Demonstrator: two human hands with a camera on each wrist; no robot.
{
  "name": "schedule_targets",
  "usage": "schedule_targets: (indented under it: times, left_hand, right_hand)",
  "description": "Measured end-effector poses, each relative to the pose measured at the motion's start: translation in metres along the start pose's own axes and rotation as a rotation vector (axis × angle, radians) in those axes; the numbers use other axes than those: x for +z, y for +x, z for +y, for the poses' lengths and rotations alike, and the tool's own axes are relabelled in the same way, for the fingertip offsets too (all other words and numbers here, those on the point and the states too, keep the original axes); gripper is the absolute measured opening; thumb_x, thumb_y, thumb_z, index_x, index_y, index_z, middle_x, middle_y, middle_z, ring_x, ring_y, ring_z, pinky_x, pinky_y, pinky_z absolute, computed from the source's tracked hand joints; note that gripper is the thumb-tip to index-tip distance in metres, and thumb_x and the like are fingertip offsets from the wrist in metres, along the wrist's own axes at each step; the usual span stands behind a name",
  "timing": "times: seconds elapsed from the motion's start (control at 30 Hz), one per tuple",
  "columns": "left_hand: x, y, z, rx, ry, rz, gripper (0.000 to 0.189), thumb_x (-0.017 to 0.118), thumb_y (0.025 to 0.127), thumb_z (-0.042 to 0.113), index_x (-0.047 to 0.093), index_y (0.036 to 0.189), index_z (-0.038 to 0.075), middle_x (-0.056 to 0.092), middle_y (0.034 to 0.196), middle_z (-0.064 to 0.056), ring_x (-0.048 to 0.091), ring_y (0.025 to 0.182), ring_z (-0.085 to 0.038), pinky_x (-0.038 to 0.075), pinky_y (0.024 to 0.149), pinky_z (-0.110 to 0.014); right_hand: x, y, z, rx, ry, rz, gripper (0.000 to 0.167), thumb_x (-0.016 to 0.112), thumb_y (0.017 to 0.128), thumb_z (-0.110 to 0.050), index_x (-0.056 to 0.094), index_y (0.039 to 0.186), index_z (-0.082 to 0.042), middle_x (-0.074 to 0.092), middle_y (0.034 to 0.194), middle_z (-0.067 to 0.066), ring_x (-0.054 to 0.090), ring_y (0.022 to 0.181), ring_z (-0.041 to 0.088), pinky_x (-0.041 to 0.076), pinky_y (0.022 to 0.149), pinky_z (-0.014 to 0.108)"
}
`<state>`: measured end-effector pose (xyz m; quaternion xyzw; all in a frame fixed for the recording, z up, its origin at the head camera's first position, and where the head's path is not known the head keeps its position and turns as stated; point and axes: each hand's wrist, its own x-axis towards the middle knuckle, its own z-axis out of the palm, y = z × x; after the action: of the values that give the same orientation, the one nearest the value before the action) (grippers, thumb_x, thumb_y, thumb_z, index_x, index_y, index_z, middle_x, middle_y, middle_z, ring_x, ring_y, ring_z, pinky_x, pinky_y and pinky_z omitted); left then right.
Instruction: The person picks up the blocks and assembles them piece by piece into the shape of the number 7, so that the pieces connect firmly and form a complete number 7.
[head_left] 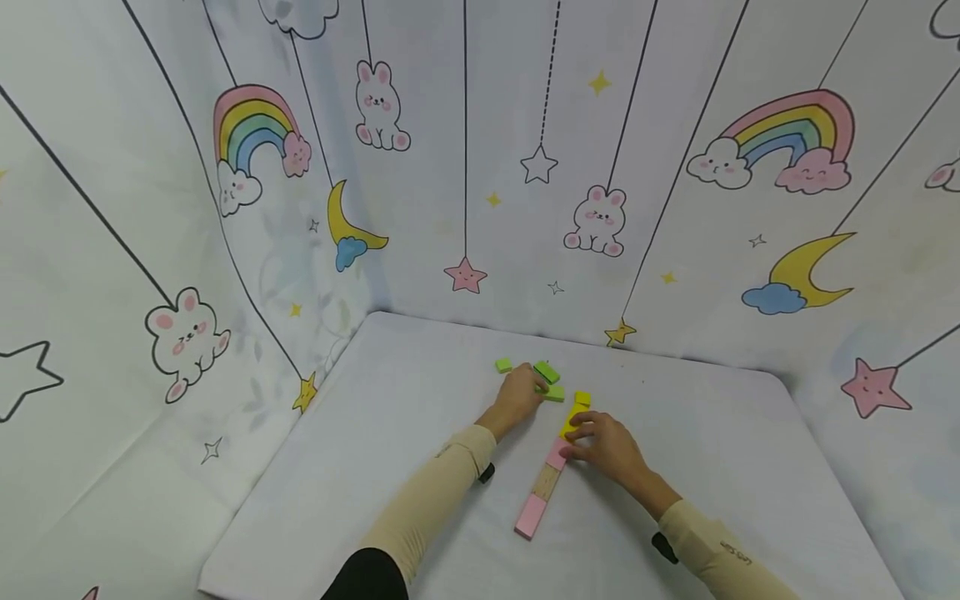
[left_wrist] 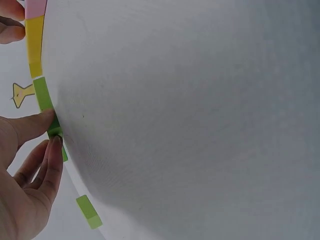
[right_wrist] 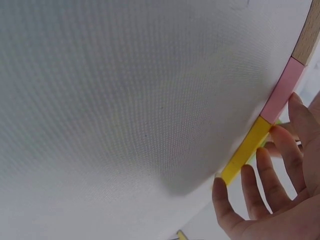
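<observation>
A straight row of blocks lies on the white table: a pink block (head_left: pixel 531 516), a bare wood block (head_left: pixel 546 482), another pink block (right_wrist: pixel 282 91) and yellow pieces (right_wrist: pixel 246 150) at the far end. My right hand (head_left: pixel 611 446) rests along the row's right side, its spread fingertips touching the pink and yellow pieces. Beyond the yellow end, my left hand (head_left: pixel 517 396) pinches a green block (head_left: pixel 553 393) between thumb and fingertips. Another green block (head_left: pixel 547 372) lies just behind it, partly hidden by the fingers in the left wrist view.
A small green block (head_left: pixel 503 365) lies apart, past my left hand. The white tabletop (head_left: pixel 675 400) reaches back to a cloth wall (head_left: pixel 510 225) printed with rabbits, moons and rainbows. Both forearms reach in from the near side.
</observation>
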<state>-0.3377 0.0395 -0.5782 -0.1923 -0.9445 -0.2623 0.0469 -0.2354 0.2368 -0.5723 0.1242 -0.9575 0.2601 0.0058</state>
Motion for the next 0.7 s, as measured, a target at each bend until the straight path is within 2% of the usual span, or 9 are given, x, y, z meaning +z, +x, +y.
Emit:
schedule_targets:
  times: [0.27,0.7]
  left_hand:
    - [0.0022,-0.0014,0.0042,-0.015,-0.042,0.007,0.015,0.083,0.089,0.010,0.084,0.104,0.012,0.067,0.111,-0.004,0.067,0.110,-0.021,0.053,0.099,-0.033]
    - [0.0082,0.0021,0.0067,-0.001,-0.011,-0.001,0.015,0.084,0.090,0.013,0.085,0.104,0.014,0.066,0.110,-0.003,0.066,0.107,-0.017,0.053,0.096,-0.030]
  right_hand:
    - [0.0003,-0.0015,0.0022,-0.018,-0.009,0.005,0.034,0.091,0.077,-0.045,0.086,0.096,-0.017,0.072,0.125,0.002,0.060,0.126,0.032,0.046,0.106,0.057]
    - [-0.0013,-0.0016,0.0008,-0.024,-0.006,0.004,0.033,0.091,0.078,-0.042,0.086,0.096,-0.015,0.072,0.125,0.003,0.059,0.127,0.033,0.046,0.107,0.057]
